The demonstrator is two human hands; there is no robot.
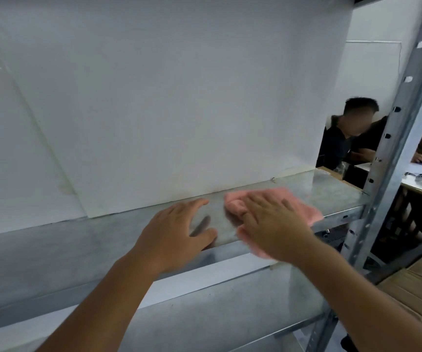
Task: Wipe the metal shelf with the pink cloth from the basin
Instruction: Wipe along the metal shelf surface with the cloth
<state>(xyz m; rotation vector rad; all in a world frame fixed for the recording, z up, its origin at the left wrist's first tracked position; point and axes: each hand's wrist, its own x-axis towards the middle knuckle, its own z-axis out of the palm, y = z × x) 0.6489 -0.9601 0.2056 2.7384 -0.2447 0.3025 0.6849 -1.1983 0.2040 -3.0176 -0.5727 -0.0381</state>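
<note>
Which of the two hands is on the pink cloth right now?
The right hand: it lies flat on the pink cloth, pressing it onto the metal shelf. The left hand rests bare on the shelf beside it.

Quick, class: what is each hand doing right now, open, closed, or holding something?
Left hand: open, palm flat on the metal shelf, holding nothing.
Right hand: open, fingers spread, pressing the pink cloth flat onto the shelf.
</note>
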